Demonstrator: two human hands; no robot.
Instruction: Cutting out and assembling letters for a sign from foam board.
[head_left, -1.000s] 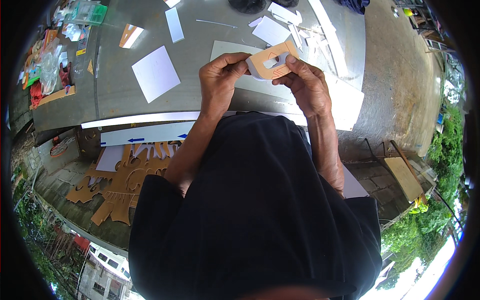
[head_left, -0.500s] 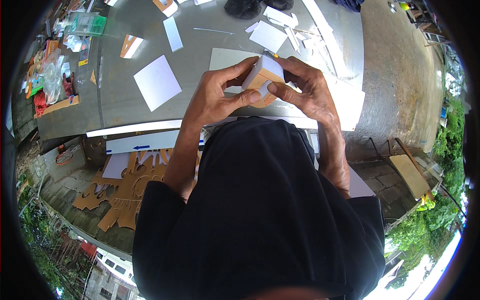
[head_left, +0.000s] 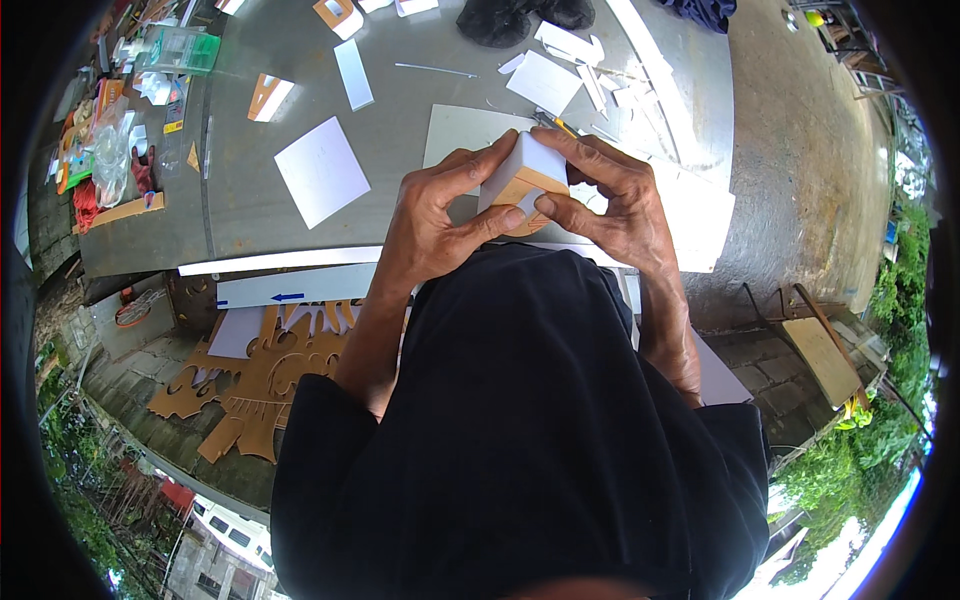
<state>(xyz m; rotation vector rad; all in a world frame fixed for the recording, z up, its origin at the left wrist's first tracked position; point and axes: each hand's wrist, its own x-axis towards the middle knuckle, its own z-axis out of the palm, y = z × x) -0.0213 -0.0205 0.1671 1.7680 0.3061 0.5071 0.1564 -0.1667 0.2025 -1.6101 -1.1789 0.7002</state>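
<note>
At upper centre, a seemingly light, stiff white-and-tan piece [head_left: 524, 178] is being grasped by left hand [head_left: 432, 212] and right hand [head_left: 617, 196], edges presumably being safest.

Small boxy piece [head_left: 516, 184], tan on the face and smooth white on the sides, with a pale cutout showing between the thumbs. It's kinda tilted, one white side up top, gripped by left fingers [head_left: 478, 168] and right fingers [head_left: 587, 160], partly covered.
</note>
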